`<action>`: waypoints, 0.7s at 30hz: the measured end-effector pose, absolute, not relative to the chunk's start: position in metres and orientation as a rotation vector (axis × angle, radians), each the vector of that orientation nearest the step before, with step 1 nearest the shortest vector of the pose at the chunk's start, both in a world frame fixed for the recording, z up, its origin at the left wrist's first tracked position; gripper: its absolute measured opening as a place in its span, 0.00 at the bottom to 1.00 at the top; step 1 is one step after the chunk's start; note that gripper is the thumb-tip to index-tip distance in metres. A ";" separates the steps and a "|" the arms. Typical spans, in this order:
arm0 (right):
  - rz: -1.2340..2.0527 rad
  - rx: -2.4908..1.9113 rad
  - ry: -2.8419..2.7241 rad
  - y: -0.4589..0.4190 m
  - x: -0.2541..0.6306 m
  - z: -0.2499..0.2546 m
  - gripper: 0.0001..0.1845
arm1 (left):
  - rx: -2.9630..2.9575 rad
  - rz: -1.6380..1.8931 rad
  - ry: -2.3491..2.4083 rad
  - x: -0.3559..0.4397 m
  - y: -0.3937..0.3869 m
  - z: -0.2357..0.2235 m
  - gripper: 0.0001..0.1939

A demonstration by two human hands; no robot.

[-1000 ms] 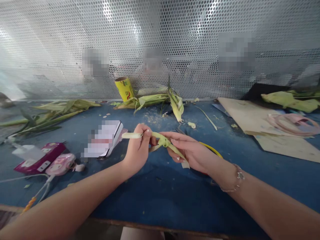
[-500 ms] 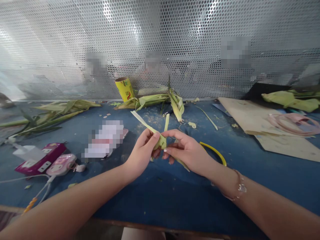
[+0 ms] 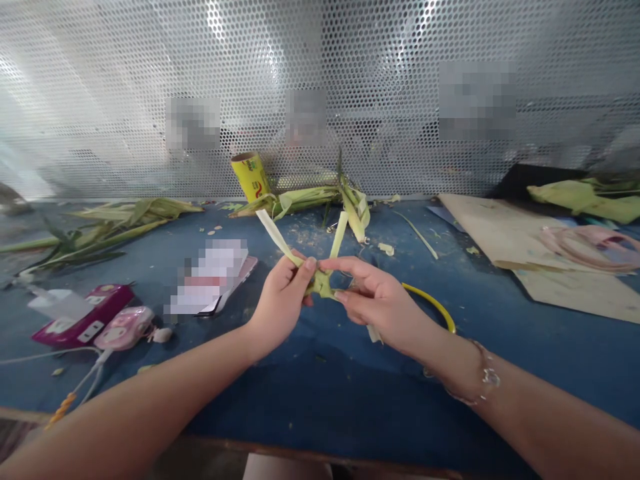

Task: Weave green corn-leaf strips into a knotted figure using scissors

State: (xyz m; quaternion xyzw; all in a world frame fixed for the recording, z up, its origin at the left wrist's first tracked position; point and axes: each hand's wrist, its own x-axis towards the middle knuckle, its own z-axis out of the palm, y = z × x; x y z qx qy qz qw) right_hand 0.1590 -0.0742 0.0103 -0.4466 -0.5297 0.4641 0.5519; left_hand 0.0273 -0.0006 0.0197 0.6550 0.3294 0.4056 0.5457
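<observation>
Between both hands, over the blue tabletop [image 3: 310,400], is a folded piece of pale green corn husk [image 3: 323,283]. Two strips of it stick up and away, one to the far left and one nearly upright; another end hangs below the right hand. My left hand [image 3: 283,290] is closed on its left side, thumb on top. With thumb and index finger, my right hand [image 3: 373,293] pinches its right side. The other fingers of both hands are partly hidden. A yellow band or tube [image 3: 433,303] lies beside my right wrist.
Corn husks lie at the back left [image 3: 135,217], and others at the back middle [image 3: 310,197] beside a yellow cardboard tube [image 3: 249,177]. A phone [image 3: 235,283], a purple power strip [image 3: 103,307] and a pink case [image 3: 127,327] are left. Brown cardboard [image 3: 493,233] lies right, against a perforated metal screen [image 3: 350,80].
The husk piece has turned slightly between my fingers, so its folded middle shows more. The right strip stands taller and my hands have spread a little apart.
</observation>
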 end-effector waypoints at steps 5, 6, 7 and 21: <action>1.206 -0.971 -1.210 -0.074 0.162 0.009 0.22 | 1.591 0.976 0.791 0.027 0.004 0.018 0.11; 1.216 -0.956 -1.207 -0.075 0.162 0.010 0.22 | 1.598 0.979 0.781 0.027 0.004 0.018 0.11; 1.224 -0.944 -1.206 -0.075 0.162 0.009 0.23 | 1.604 0.982 0.770 0.026 0.004 0.017 0.10; 1.223 -0.980 -1.082 -0.075 0.159 0.011 0.29 | 1.709 0.997 0.645 0.022 -0.003 0.013 0.11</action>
